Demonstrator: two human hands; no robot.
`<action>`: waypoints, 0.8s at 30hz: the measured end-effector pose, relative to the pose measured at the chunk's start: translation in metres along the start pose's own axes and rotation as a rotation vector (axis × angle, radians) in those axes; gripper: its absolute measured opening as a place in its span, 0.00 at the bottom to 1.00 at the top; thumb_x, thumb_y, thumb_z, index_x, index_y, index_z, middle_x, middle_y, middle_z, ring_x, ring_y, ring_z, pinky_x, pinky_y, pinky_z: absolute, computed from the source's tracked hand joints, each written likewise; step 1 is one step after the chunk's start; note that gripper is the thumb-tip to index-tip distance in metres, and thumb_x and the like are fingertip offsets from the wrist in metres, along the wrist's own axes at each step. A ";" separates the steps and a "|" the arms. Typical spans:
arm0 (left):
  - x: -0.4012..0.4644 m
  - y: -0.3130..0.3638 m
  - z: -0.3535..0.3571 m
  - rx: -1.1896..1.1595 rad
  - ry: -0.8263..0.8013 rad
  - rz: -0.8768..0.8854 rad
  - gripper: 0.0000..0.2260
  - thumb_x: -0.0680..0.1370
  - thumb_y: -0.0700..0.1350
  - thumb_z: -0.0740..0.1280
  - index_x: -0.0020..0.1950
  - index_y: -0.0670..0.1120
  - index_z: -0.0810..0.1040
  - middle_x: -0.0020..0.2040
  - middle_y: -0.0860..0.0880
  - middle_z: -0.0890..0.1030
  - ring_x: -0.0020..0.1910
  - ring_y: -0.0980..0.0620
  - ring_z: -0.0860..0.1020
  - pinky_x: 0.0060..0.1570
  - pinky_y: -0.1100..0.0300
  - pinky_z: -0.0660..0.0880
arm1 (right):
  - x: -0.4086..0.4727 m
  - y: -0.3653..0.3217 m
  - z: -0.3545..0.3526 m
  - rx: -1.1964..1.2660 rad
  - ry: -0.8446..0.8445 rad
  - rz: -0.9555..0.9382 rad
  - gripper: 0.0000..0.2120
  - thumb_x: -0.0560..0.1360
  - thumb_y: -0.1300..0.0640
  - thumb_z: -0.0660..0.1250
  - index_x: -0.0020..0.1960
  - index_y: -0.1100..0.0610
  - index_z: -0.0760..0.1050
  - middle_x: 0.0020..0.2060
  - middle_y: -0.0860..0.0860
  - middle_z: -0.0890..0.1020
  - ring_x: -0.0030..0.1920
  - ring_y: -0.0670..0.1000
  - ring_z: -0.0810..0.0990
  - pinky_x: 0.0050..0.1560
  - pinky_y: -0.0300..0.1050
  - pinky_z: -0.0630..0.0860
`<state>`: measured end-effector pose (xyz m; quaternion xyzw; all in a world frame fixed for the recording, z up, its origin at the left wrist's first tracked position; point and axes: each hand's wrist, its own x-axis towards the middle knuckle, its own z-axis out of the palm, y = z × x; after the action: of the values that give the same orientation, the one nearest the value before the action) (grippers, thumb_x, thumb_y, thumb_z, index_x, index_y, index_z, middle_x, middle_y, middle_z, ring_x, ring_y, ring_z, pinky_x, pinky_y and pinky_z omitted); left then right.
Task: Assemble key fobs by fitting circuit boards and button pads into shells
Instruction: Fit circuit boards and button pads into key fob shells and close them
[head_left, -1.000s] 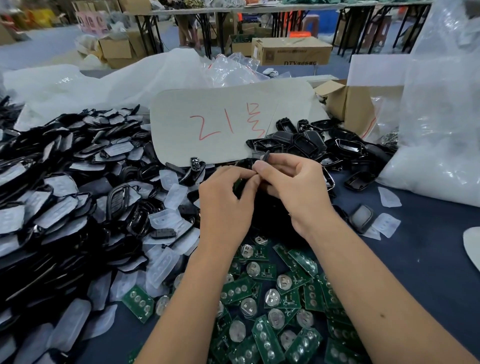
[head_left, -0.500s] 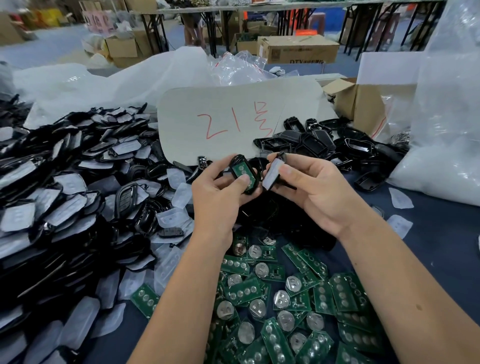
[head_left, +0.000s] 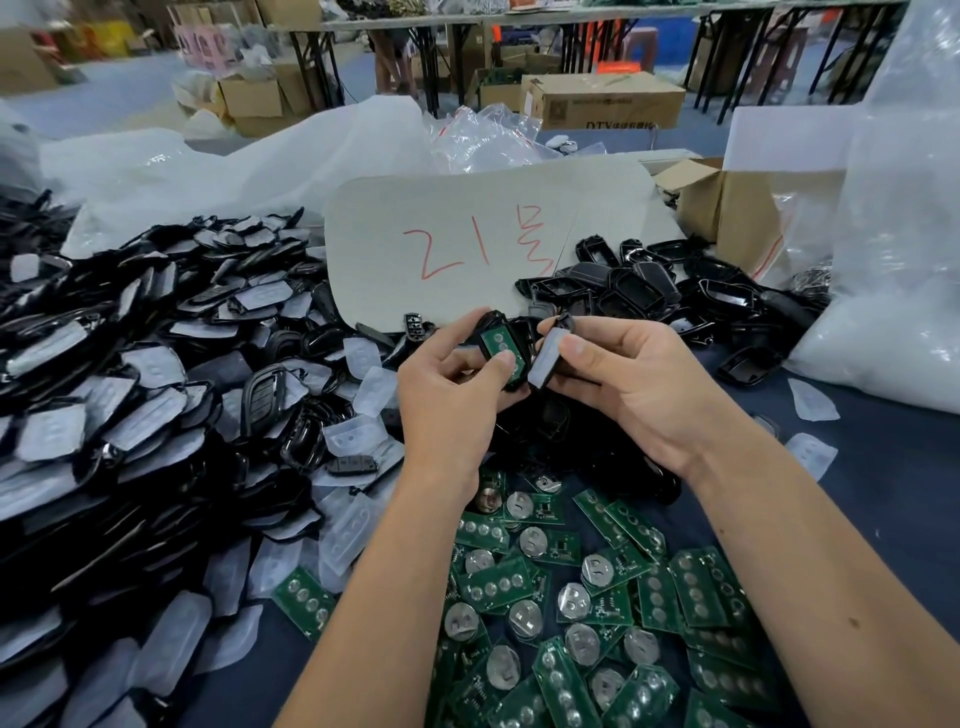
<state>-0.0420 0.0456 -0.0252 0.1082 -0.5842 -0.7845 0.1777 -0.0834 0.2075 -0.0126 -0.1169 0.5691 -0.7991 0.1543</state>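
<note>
My left hand (head_left: 447, 395) grips a black shell half (head_left: 511, 358) with a green circuit board (head_left: 496, 345) seated inside it, thumb pressed on the board's lower end. My right hand (head_left: 628, 389) pinches a second black shell half with a translucent button pad (head_left: 548, 356) in it, held edge-on right beside the first. Both halves hover above the table's middle, close together but apart.
Loose green circuit boards (head_left: 571, 597) cover the near table. A big heap of black shells with pads (head_left: 114, 415) fills the left. Empty black shells (head_left: 675, 291) lie at the back right, behind them a grey card (head_left: 467, 244), a cardboard box (head_left: 737, 208) and plastic bags (head_left: 904, 260).
One second ago both hands were pressed together over the parts. They have since drawn apart, showing the board in the left shell and the pad in the right shell.
</note>
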 end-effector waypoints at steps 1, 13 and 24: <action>0.000 0.000 0.000 0.041 0.008 0.025 0.19 0.77 0.32 0.73 0.60 0.53 0.83 0.35 0.51 0.82 0.44 0.50 0.85 0.43 0.53 0.85 | 0.000 0.000 0.001 -0.010 0.012 -0.007 0.16 0.72 0.58 0.72 0.57 0.65 0.83 0.52 0.61 0.86 0.52 0.55 0.86 0.54 0.47 0.83; -0.011 -0.004 0.008 0.467 -0.038 0.337 0.05 0.78 0.42 0.74 0.52 0.49 0.87 0.44 0.57 0.87 0.47 0.57 0.85 0.51 0.49 0.83 | -0.002 -0.003 0.015 -0.175 0.197 -0.076 0.05 0.75 0.64 0.76 0.44 0.55 0.87 0.47 0.59 0.88 0.46 0.51 0.87 0.47 0.41 0.84; -0.013 -0.002 0.008 0.524 -0.088 0.365 0.11 0.73 0.39 0.78 0.54 0.50 0.88 0.44 0.60 0.87 0.46 0.64 0.84 0.51 0.65 0.81 | -0.002 0.001 0.013 -0.442 0.368 -0.172 0.13 0.65 0.47 0.85 0.39 0.54 0.86 0.37 0.53 0.88 0.40 0.55 0.88 0.44 0.55 0.87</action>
<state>-0.0337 0.0586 -0.0255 0.0097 -0.7830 -0.5667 0.2560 -0.0769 0.1971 -0.0092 -0.0487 0.7356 -0.6738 -0.0491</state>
